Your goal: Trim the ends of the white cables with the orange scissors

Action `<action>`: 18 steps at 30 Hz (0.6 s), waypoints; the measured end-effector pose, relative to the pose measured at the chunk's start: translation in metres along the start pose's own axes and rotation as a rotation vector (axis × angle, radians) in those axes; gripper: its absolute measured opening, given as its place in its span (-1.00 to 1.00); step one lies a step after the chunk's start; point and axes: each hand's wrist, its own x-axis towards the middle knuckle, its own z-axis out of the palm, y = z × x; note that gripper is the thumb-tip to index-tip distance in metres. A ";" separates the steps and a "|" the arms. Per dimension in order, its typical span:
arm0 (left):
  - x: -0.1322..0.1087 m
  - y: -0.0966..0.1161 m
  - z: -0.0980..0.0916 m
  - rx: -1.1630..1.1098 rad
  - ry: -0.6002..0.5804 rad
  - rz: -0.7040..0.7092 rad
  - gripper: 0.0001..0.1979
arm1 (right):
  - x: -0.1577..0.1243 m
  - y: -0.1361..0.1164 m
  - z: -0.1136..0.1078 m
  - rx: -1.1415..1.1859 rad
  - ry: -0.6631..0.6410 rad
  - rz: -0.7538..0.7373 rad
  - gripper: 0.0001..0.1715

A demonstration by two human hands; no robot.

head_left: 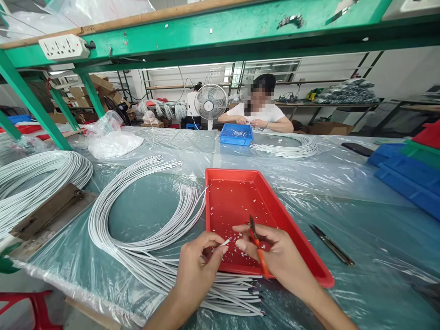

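My left hand [199, 259] pinches the end of a white cable [226, 241] between thumb and fingertips, above the near left edge of a red tray [275, 201]. A pair of wire cutters [261, 259] with orange handles and dark jaws is in my right hand [275, 250], its jaws pointing away from me and apart from the cable end. Small white scraps are scattered over the tray's floor. Beneath my left hand a looped bundle of white cables [103, 229] runs along the table, its near ends fanned out in front of the tray.
Tweezers [332, 245] lie right of the tray. Another cable coil [75, 167] and a metal fixture [51, 211] are at left. Blue bins [409, 178] are stacked at right. Across the table, a person works by a blue tray [236, 134]. A green shelf beam [192, 34] spans overhead.
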 end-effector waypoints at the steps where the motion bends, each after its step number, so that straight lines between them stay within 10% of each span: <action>1: 0.000 -0.001 0.000 0.019 -0.011 0.001 -0.89 | -0.001 -0.004 0.002 0.084 -0.053 -0.012 -0.73; 10: -0.028 -0.007 0.013 -0.106 0.199 0.119 -0.90 | -0.002 -0.014 0.008 0.109 -0.001 -0.091 -0.89; 18: -0.025 -0.007 0.034 -0.971 0.043 -0.387 -0.73 | -0.020 -0.013 0.029 0.178 0.205 -0.017 -0.91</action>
